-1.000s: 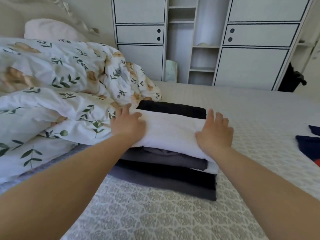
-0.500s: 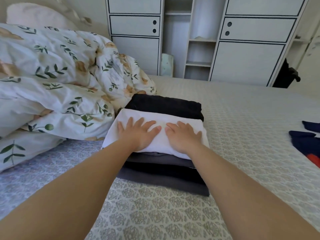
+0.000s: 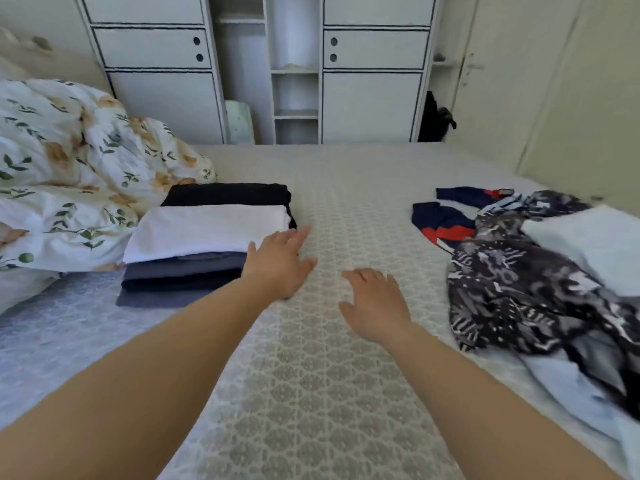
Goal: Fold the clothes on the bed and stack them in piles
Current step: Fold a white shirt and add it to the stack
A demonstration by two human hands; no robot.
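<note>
While both hands are hovering over the bed, the left hand and right hand are keeping their fingers released, gripping nothing. Left of them the folded pile is sitting white-topped; unfolded clothes are lying at the right.

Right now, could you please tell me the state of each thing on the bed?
White garment: folded, atop the pile.
Black garment: folded, behind it.
Patterned garment: unfolded, crumpled.
Navy and red garment: unfolded.
Left hand: open, empty.
Right hand: open, empty.
</note>
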